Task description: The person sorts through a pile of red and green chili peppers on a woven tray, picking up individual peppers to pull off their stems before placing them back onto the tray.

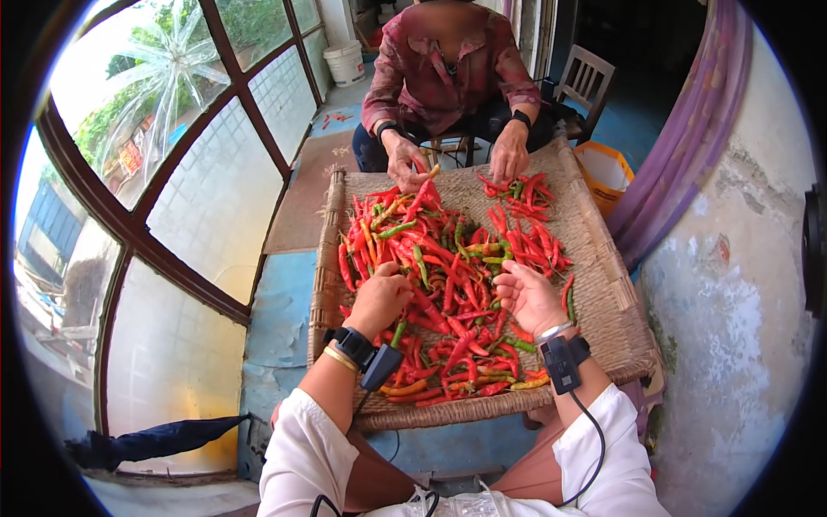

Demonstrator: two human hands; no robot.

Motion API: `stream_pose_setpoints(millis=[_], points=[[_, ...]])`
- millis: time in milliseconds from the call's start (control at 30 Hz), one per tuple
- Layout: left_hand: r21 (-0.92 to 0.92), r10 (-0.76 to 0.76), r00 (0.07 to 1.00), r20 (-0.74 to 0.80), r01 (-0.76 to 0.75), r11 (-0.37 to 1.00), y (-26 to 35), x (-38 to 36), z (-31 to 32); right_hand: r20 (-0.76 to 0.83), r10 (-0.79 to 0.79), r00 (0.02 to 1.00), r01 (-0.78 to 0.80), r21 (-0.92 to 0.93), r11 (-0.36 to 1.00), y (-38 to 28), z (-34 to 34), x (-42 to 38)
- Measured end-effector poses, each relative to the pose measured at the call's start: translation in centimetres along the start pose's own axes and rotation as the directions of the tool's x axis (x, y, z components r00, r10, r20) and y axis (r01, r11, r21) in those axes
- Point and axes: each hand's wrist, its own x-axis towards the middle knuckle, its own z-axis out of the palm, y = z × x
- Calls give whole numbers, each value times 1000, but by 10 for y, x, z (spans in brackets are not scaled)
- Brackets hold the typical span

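Note:
A heap of red, green and yellowish chili peppers covers the middle of a woven mat-topped table. My left hand is over the heap's left side, fingers curled inward; whatever they may hold is hidden. On the right of the heap, my right hand has its palm partly turned up and its fingers apart, loosely bent. Its thumb is close to a green chili pepper, and I see nothing gripped in it. Black devices are strapped to both my wrists.
Opposite sits a person whose one hand holds chilies, the other over a smaller pile. Windows line the left; a purple curtain and wall stand right. A bag, chair and white bucket are beyond.

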Motion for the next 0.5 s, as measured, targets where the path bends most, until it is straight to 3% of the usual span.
stream_pose_setpoints(millis=[67, 200, 367, 500], points=[[-26, 41, 998, 42, -40, 999, 0, 0, 4, 176, -2, 984, 22, -109, 994, 7, 3, -1], [-20, 124, 992, -36, -125, 992, -1, 1, 11, 229, 126, 965, -32, -376, 926, 16, 16, -9], [-51, 161, 983, -84, -165, 985, 8, 5, 9, 279, 175, 944, 7, -550, 835, 26, 17, -8], [-181, 127, 982, -137, -151, 972, 26, 4, 7, 264, 99, 959, 98, -641, 761, 31, 23, -12]])
